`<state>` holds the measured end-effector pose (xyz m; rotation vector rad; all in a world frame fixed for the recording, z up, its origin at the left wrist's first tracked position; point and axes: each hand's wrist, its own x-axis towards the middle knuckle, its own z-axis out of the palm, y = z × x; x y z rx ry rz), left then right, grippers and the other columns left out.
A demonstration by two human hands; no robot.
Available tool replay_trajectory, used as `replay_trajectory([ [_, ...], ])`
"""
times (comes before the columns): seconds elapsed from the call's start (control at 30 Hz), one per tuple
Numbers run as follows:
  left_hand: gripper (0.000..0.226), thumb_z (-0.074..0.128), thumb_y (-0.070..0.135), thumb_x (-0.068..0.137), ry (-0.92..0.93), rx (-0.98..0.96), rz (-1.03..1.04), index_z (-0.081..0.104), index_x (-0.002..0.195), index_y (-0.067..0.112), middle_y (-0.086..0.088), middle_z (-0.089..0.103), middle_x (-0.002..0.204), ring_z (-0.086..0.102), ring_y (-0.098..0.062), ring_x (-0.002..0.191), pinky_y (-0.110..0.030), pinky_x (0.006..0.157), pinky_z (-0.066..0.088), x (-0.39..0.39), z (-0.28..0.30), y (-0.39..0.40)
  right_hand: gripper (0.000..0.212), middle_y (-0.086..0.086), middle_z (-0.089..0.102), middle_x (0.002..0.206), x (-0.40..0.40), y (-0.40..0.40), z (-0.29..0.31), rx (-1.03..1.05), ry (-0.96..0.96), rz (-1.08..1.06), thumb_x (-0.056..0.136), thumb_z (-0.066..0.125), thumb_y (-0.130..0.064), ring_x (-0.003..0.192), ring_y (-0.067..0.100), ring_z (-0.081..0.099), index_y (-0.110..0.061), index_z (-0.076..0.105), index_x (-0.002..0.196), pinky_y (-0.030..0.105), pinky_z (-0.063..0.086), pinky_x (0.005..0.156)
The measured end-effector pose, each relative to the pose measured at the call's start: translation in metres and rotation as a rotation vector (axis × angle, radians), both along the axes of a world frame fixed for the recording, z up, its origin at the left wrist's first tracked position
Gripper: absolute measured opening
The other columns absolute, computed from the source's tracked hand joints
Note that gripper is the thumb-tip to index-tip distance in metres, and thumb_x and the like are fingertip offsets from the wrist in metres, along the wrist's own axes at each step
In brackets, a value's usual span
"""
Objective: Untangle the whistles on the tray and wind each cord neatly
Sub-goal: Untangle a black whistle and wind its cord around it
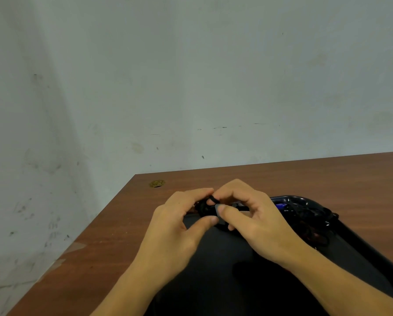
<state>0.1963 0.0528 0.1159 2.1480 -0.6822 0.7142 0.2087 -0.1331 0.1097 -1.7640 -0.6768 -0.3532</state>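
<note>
A black tray [225, 258] lies on the brown table, under both my hands. My left hand [179, 226] and my right hand [250, 220] meet above the tray's far left part. Between their fingertips is a small whistle [218, 211] with a black cord [205, 205] bunched against it. My left fingers curl round the cord, and my right thumb and fingers pinch the whistle. Much of the whistle is hidden by fingers. A tangle of dark cords [312, 220] with a blue whistle [281, 205] lies at the tray's far right corner.
The wooden table [99, 258] ends at the left in an edge beside a scuffed pale wall [191, 87]. A round brass fitting [157, 183] sits in the table near the far left corner. Bare wood extends behind and right of the tray.
</note>
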Motion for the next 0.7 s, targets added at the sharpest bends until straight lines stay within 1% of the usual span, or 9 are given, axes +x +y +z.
replay_trajectory([
  [0.07, 0.044, 0.075, 0.027, 0.084, -0.021, 0.008, -0.038, 0.063, 0.125, 0.035, 0.022, 0.066, 0.113, 0.063, -0.003, 0.11, -0.027, 0.092, 0.054, 0.0, 0.002, 0.0, 0.017, -0.006, 0.065, 0.103, -0.002, 0.001, 0.003, 0.039, 0.026, 0.032, 0.089, 0.059, -0.02, 0.086, 0.009, 0.065, -0.022, 0.072, 0.099, 0.025, 0.053, 0.065],
  [0.13, 0.039, 0.072, 0.029, 0.084, -0.017, -0.018, -0.072, 0.064, 0.123, 0.034, 0.022, 0.068, 0.112, 0.064, -0.003, 0.108, -0.021, 0.09, 0.053, -0.002, 0.004, -0.002, 0.018, -0.003, 0.065, 0.102, -0.003, 0.001, 0.005, 0.066, 0.039, 0.049, 0.088, 0.058, -0.02, 0.076, 0.005, 0.062, -0.019, 0.072, 0.099, 0.026, 0.053, 0.062],
  [0.2, 0.036, 0.073, 0.024, 0.083, 0.067, -0.102, -0.12, 0.066, 0.117, 0.035, 0.022, 0.069, 0.109, 0.066, -0.001, 0.105, -0.017, 0.088, 0.053, -0.004, 0.004, -0.003, 0.018, 0.0, 0.066, 0.103, -0.003, -0.001, 0.005, 0.078, 0.035, 0.066, 0.087, 0.058, -0.019, 0.074, 0.006, 0.062, -0.017, 0.072, 0.098, 0.027, 0.053, 0.061],
  [0.27, 0.036, 0.076, 0.014, 0.082, 0.162, -0.174, -0.163, 0.068, 0.11, 0.034, 0.019, 0.072, 0.104, 0.068, -0.003, 0.101, -0.018, 0.086, 0.054, -0.005, 0.005, -0.004, 0.018, 0.0, 0.066, 0.103, -0.003, -0.002, 0.005, 0.076, 0.036, 0.079, 0.087, 0.058, -0.018, 0.075, 0.006, 0.062, -0.015, 0.073, 0.097, 0.027, 0.053, 0.062],
  [0.33, 0.034, 0.076, 0.009, 0.081, 0.21, -0.21, -0.184, 0.07, 0.106, 0.031, 0.016, 0.073, 0.101, 0.069, -0.005, 0.098, -0.017, 0.084, 0.054, -0.004, 0.005, -0.003, 0.019, -0.002, 0.066, 0.101, -0.002, -0.003, 0.005, 0.059, 0.034, 0.073, 0.087, 0.058, -0.018, 0.075, 0.005, 0.062, -0.015, 0.073, 0.097, 0.025, 0.053, 0.063],
  [0.4, 0.033, 0.075, 0.005, 0.082, 0.257, -0.237, -0.218, 0.071, 0.107, 0.027, 0.012, 0.074, 0.101, 0.07, -0.008, 0.099, -0.021, 0.085, 0.055, -0.003, 0.006, -0.001, 0.018, -0.004, 0.066, 0.1, -0.001, -0.004, 0.005, 0.039, 0.024, 0.061, 0.088, 0.058, -0.017, 0.081, 0.009, 0.064, -0.015, 0.073, 0.097, 0.025, 0.052, 0.065],
  [0.53, 0.033, 0.072, 0.002, 0.086, 0.329, -0.238, -0.249, 0.071, 0.111, 0.022, 0.005, 0.074, 0.106, 0.07, -0.017, 0.104, -0.041, 0.091, 0.058, -0.001, 0.006, 0.001, 0.016, -0.01, 0.067, 0.098, 0.002, -0.008, 0.004, -0.027, -0.017, 0.028, 0.09, 0.061, -0.014, 0.089, 0.014, 0.066, -0.021, 0.074, 0.097, 0.027, 0.053, 0.07],
  [0.6, 0.029, 0.074, 0.004, 0.085, 0.329, -0.26, -0.237, 0.072, 0.107, 0.023, 0.004, 0.074, 0.104, 0.07, -0.018, 0.103, -0.044, 0.091, 0.058, 0.0, 0.005, 0.001, 0.019, -0.011, 0.067, 0.098, 0.002, -0.01, 0.005, -0.034, -0.02, 0.032, 0.093, 0.064, -0.008, 0.09, 0.014, 0.067, -0.022, 0.075, 0.099, 0.027, 0.053, 0.071],
  [0.7, 0.023, 0.076, 0.014, 0.082, 0.328, -0.293, -0.246, 0.072, 0.102, 0.025, 0.0, 0.074, 0.102, 0.072, -0.022, 0.099, -0.042, 0.09, 0.058, 0.001, 0.005, 0.002, 0.02, -0.009, 0.068, 0.096, 0.001, -0.01, 0.007, -0.001, 0.024, 0.068, 0.094, 0.065, -0.004, 0.087, 0.012, 0.068, -0.018, 0.076, 0.101, 0.026, 0.054, 0.069],
])
